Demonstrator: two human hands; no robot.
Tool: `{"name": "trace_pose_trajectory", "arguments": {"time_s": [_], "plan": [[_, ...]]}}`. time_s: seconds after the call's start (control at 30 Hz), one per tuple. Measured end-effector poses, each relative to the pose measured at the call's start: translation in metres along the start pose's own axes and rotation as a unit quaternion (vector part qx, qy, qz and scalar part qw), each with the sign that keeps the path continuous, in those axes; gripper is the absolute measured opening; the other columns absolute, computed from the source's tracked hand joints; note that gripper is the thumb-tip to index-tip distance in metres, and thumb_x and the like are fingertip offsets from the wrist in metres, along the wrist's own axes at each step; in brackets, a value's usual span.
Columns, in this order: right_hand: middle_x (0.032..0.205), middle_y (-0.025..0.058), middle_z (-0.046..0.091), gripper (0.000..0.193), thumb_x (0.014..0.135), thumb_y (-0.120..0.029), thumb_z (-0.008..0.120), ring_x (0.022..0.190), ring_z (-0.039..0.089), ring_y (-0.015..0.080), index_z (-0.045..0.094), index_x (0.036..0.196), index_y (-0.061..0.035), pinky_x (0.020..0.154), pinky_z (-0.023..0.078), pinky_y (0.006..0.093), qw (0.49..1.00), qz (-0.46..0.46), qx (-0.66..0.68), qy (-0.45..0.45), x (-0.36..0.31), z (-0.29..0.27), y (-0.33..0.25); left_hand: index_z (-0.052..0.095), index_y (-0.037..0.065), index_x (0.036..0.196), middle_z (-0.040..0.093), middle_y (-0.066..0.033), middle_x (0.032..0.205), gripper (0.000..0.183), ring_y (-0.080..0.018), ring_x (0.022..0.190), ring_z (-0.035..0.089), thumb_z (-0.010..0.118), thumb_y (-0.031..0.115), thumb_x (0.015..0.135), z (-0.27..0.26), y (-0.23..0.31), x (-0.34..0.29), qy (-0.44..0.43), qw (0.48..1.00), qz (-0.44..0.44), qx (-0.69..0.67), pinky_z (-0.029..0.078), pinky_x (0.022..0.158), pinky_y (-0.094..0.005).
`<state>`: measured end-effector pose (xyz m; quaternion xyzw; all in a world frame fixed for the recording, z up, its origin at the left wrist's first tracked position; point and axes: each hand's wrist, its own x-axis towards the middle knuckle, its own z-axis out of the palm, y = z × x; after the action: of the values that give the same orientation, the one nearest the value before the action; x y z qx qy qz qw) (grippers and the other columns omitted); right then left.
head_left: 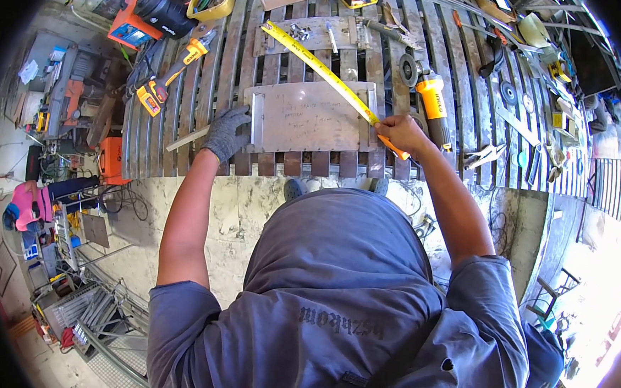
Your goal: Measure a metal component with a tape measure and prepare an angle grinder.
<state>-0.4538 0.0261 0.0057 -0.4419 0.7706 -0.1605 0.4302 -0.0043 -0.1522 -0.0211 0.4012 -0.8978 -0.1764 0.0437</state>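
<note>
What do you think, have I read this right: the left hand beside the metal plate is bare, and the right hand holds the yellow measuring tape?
Not quite: the left hand beside the metal plate wears a grey glove, as the head view shows. The right hand does hold the yellow measuring tape.

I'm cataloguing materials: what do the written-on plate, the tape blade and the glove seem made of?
Plate: probably bare metal, dull grey with one bright glint. Tape blade: likely coated steel, yellow, stiffly straight. Glove: apparently knitted fabric, matte grey, speckled texture.
</note>
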Motion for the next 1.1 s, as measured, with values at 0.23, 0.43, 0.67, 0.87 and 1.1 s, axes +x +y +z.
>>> {"name": "trace_pose_trajectory", "arguments": {"time_s": [0.23,0.43,0.67,0.87,1.1], "plan": [[0.091,0.0157,0.076,0.036,0.091,-0.042,0.074,0.084,0.074,0.0267,0.08,0.108,-0.0099,0.084,0.057,0.0392,0.999,-0.027,-0.018,-0.009,0.0,-0.01,-0.001,0.071,0.012,0.121,0.059,-0.0097,0.146,0.05,-0.0342,0.136,0.051,0.083,0.014,0.073,-0.006,0.005,0.0,-0.016,1.0,-0.004,0.021,0.04,0.117,-0.0427],[0.093,0.0189,0.075,0.029,0.093,-0.036,0.07,0.09,0.074,0.0357,0.08,0.101,-0.0091,0.086,0.057,0.0448,0.977,-0.06,-0.194,0.068,-0.021,-0.013,-0.002,0.071,0.012,0.12,0.06,-0.0093,0.144,0.049,-0.0334,0.134,0.053,0.082,0.014,0.072,-0.006,0.004,0.0,-0.008,1.0,0.013,0.011,0.042,0.116,-0.0423],[0.108,0.0208,0.074,0.027,0.095,-0.033,0.067,0.101,0.072,0.0381,0.079,0.109,-0.0126,0.093,0.054,0.0518,0.969,-0.023,-0.244,0.039,-0.043,-0.005,-0.014,0.071,0.011,0.115,0.06,-0.0103,0.144,0.046,-0.0338,0.132,0.054,0.084,0.014,0.071,-0.005,0.005,-0.001,0.004,1.0,0.02,0.008,0.043,0.115,-0.0426],[0.11,0.0206,0.073,0.026,0.096,-0.031,0.066,0.108,0.069,0.0387,0.079,0.107,-0.0104,0.1,0.046,0.0576,0.965,-0.007,-0.258,0.051,-0.05,-0.001,-0.022,0.071,0.01,0.116,0.06,-0.0113,0.144,0.05,-0.034,0.132,0.054,0.087,0.015,0.069,-0.002,0.004,0.0,0.005,1.0,0.017,0.021,0.043,0.115,-0.0427],[0.111,0.0207,0.073,0.027,0.096,-0.029,0.066,0.108,0.069,0.0394,0.078,0.104,-0.0063,0.099,0.045,0.0593,0.961,-0.027,-0.272,0.041,-0.048,0.004,-0.028,0.071,0.011,0.116,0.062,-0.011,0.141,0.052,-0.0337,0.131,0.055,0.088,0.015,0.067,-0.001,0.001,-0.001,0.006,0.999,0.03,0.01,0.043,0.114,-0.0424]]}}
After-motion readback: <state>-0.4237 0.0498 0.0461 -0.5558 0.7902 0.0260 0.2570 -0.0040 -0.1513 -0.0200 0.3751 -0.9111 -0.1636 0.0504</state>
